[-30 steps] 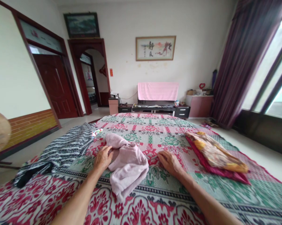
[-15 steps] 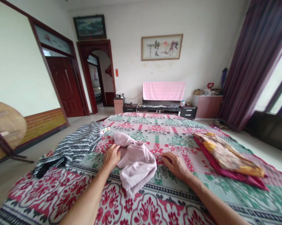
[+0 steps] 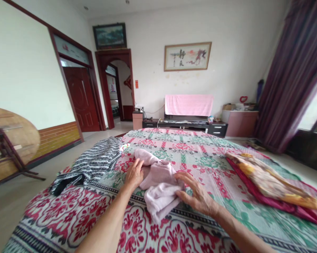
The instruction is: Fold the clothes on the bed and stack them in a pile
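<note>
A crumpled pale pink cloth (image 3: 160, 188), perhaps a garment, lies in loose folds on the patterned bedspread (image 3: 79, 218). On its left edge my left hand (image 3: 134, 174) rests with bent fingers, pinching the fabric. At the right edge is my right hand (image 3: 196, 192), its thumb and fingers spread apart and the fingertips meeting the cloth. How firmly they touch is unclear. Left of my hands lies a black-and-white striped garment (image 3: 97, 160). Off to the right is a folded yellow floral cloth (image 3: 269, 179) on top of a magenta one (image 3: 253, 191).
A low black TV stand (image 3: 184, 125) stands beyond the bed, with a pink towel (image 3: 188, 104) draped over what sits on it. On the left leans a round folding table (image 3: 13, 140). A purple curtain (image 3: 282, 84) hangs at the right.
My right hand has moved left onto the pink cloth's right side, and its fingers have spread. My left hand stays at the left edge. The whole view has shifted slightly.
</note>
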Available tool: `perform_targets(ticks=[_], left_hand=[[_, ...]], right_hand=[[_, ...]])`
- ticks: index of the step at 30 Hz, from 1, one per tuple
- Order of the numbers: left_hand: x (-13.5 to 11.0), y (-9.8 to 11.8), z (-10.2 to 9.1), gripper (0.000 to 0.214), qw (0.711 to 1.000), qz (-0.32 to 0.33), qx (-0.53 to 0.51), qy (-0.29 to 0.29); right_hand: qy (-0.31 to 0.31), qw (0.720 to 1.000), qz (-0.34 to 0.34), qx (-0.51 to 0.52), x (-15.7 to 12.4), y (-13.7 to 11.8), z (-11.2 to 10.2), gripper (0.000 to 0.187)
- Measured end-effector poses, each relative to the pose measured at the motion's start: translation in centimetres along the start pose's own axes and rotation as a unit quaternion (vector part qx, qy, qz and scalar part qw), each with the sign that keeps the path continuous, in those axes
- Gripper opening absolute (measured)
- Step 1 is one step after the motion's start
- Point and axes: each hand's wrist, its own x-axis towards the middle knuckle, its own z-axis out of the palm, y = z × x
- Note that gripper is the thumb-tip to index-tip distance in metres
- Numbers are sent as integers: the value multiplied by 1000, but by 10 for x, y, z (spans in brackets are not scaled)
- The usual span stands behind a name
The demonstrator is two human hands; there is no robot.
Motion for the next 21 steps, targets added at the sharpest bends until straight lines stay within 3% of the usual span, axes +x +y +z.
perform_targets(ticks=[2, 5, 11, 16, 21], left_hand=[[1, -1, 1, 52, 1000, 9, 0, 0], [2, -1, 2, 53, 1000, 7, 2, -4], [10, 8, -1, 50, 997, -70, 21, -10], [16, 9, 0, 33, 996, -92, 5, 22], [23, 2, -1, 31, 991, -113, -46, 63]], right_hand=[[-28, 999, -28, -5, 0, -7, 8, 45], [-49, 999, -18, -2, -1, -9, 18, 42], [-49, 998, 1, 30, -3, -3, 24, 41], [-53, 998, -2, 36, -3, -6, 22, 39], [-45, 998, -7, 48, -3, -8, 20, 27]])
